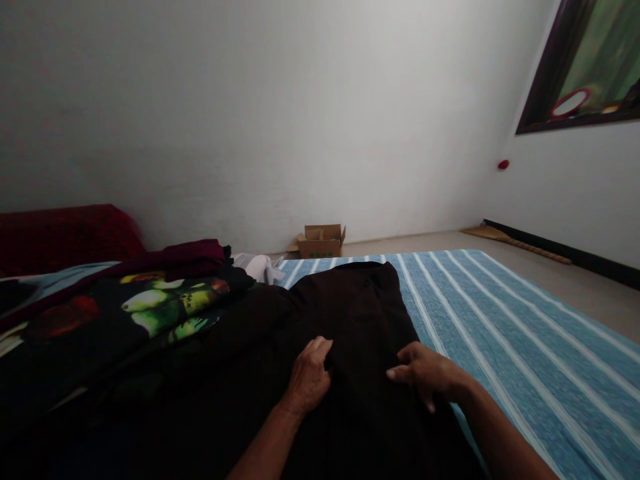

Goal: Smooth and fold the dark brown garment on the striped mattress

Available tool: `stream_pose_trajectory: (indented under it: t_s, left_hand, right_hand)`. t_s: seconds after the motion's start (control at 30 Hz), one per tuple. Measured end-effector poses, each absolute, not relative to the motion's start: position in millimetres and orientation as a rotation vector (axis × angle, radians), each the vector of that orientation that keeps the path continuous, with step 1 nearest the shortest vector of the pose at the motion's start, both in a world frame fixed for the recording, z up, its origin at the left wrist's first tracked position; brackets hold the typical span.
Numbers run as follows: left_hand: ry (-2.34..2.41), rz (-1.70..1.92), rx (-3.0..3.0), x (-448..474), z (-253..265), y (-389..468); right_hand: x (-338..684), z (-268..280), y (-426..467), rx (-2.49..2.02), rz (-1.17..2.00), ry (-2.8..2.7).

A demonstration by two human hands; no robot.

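Note:
A dark, nearly black pair of trousers (360, 313) lies spread over the bed, its waistband end pointing away from me. My left hand (309, 373) is closed, fingers curled onto the cloth near the middle, pinching it. At the right-hand edge of the same cloth rests my right hand (425, 370), with its thumb and fingers apart and touching the fabric. The lower part of the trousers runs out of view in deep shadow. To the left is a black garment with a bright fruit-like print (170, 307).
A blue and white striped sheet (500, 333) covers the bed on the right. Maroon cloth (195, 257) and a dark red furry cover (70, 233) lie at left. Beyond the bed, an open cardboard box (320, 241) stands by the wall. A window (595, 60) is at upper right.

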State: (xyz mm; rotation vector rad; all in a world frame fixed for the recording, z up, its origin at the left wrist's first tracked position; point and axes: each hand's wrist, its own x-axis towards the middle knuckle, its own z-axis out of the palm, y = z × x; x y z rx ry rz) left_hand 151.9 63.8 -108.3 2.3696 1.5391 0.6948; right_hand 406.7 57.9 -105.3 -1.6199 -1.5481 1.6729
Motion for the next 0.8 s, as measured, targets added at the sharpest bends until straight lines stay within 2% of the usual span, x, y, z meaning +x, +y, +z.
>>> stream_pose_trajectory:
  t_s: [0.13, 0.53, 0.8]
  left_hand:
    - [1.529, 0.717, 2.38, 152.0, -109.3, 64.0]
    - [1.552, 0.717, 2.479, 150.5, -116.1, 66.0]
    - [1.564, 0.732, 2.476, 151.7, -115.5, 66.4]
  right_hand:
    - [410.0, -107.1, 55.6, -1.596, 1.758, -1.615]
    - [404.9, -96.1, 42.0, -1.639, 1.751, -1.733]
    - [409.8, -98.0, -12.4, -1.618, 1.788, -1.476]
